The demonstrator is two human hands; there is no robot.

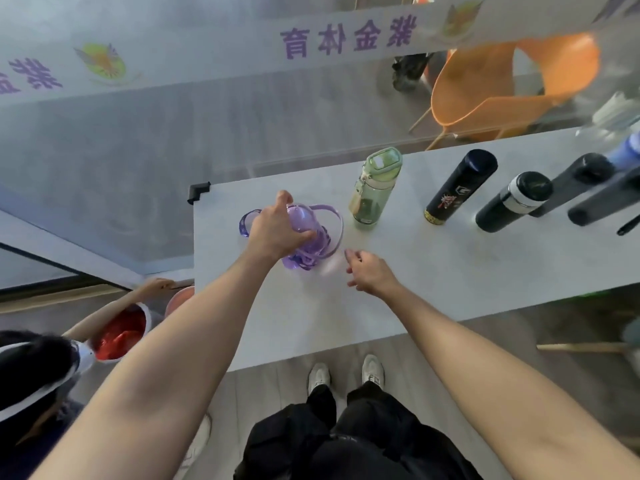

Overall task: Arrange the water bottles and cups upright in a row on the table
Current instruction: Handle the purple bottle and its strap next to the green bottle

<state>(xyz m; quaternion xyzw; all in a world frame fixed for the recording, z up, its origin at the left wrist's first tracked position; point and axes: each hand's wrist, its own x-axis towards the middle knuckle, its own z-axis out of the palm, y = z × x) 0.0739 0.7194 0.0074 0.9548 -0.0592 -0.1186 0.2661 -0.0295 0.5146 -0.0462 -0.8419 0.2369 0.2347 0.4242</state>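
Findings: the near half of the table [433, 299] lay bare along its front edge and was open to approach. The row on the far side formed the barrier. The purple bottle [303, 218], gripped from above by the left hand [273, 230], spread its strap loops [245, 225] sideways, leaving only a narrow gap to the green bottle [375, 188]. A wider gap lay between the green bottle and the black flask [460, 187]. Past the banded flask [512, 202], dark bottles [585, 188] crowded the right end. The right hand [372, 273] hovered, fingers loose, over bare surface.
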